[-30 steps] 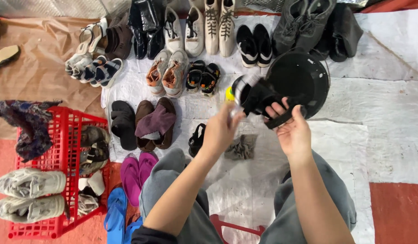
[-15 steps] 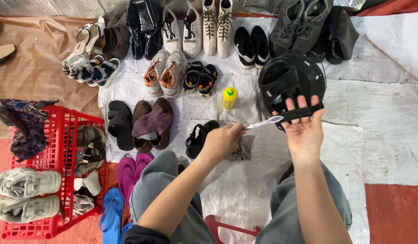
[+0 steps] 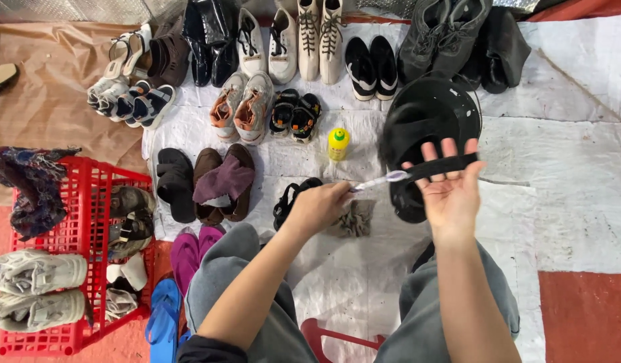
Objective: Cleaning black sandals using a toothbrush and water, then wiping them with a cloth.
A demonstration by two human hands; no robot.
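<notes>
While the left hand (image 3: 318, 207) still grips the toothbrush (image 3: 381, 180), the right hand (image 3: 450, 188) has flattened under the black strap (image 3: 445, 165).

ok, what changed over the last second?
The left hand drew its toothbrush back from the black sandal, so the yellow-capped bottle now shows. The right hand turned palm-up, the sandal's strap lying across its fingers. Both holds stayed; the rows of shoes and red crate didn't move.
</notes>
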